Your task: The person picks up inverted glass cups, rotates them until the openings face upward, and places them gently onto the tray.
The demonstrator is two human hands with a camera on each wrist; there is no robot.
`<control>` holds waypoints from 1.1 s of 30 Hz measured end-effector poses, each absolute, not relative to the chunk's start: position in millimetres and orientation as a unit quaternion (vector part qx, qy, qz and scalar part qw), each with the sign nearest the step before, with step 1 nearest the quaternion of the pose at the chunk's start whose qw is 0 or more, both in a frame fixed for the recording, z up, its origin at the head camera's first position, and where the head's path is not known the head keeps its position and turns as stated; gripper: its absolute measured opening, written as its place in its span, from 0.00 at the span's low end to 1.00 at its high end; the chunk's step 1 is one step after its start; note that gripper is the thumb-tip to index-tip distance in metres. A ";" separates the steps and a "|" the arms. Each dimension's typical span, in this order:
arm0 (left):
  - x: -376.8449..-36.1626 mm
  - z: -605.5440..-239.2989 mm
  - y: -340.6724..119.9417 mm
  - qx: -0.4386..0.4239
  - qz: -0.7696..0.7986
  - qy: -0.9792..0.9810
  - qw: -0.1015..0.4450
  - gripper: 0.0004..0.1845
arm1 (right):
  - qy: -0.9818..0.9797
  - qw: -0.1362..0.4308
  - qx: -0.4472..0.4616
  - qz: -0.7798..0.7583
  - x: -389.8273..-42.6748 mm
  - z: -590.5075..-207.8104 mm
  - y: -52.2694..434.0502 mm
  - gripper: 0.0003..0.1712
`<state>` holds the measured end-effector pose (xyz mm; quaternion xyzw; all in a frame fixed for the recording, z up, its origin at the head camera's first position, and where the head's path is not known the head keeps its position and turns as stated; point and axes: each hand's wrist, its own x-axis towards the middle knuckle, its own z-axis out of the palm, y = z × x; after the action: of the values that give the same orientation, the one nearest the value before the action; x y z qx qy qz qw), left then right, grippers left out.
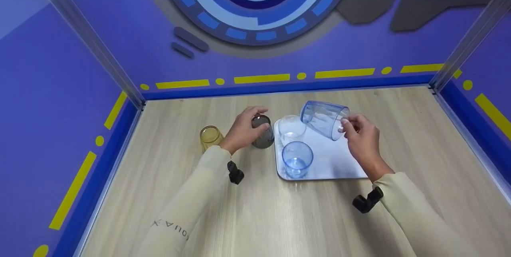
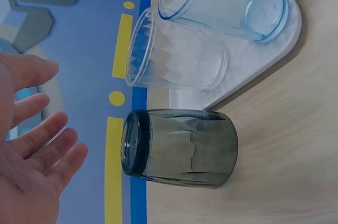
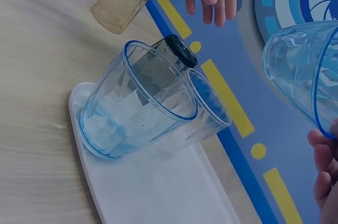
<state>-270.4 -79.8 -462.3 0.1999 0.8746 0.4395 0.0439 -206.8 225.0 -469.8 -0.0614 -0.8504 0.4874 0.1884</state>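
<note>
My right hand point(image 1: 362, 137) pinches the rim of a clear blue glass point(image 1: 322, 117), tilted on its side above the tray. The left hand point(image 1: 245, 129), fingers spread and holding nothing, hovers by a dark grey glass point(image 1: 263, 137). That grey glass stands upside down on the table, apart from the fingers in the left wrist view point(image 2: 179, 149). On the white tray point(image 1: 331, 165), a second blue glass point(image 1: 297, 159) stands upright at the near left corner. Behind it is a colourless glass point(image 1: 292, 129), also upright.
An amber glass point(image 1: 210, 136) stands upside down on the wooden table point(image 1: 255, 217), left of the left hand and partly hidden by it. Blue-purple panels point(image 1: 255, 63) with yellow marks wall in the table at the back and both sides.
</note>
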 end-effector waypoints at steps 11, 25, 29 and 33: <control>-274.8 -469.1 -80.2 0.175 0.395 0.901 0.039 0.25 | -0.848 0.201 -0.075 0.485 -208.3 -471.1 229.0 0.09; -280.5 -479.4 -79.7 0.157 0.355 0.921 0.043 0.28 | -0.855 0.198 -0.090 0.470 -209.7 -473.1 233.4 0.08; -280.3 -480.4 -79.1 0.156 0.350 0.922 0.050 0.29 | -0.859 0.189 -0.097 0.465 -209.3 -474.2 233.6 0.09; -281.1 -482.6 -77.3 0.154 0.343 0.925 0.058 0.31 | -0.864 0.184 -0.104 0.458 -209.6 -476.2 233.4 0.09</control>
<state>-281.1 -77.3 -482.6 0.1535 0.9250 0.3426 0.0576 -209.6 233.4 -476.2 -0.1036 -0.8637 0.4578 0.1835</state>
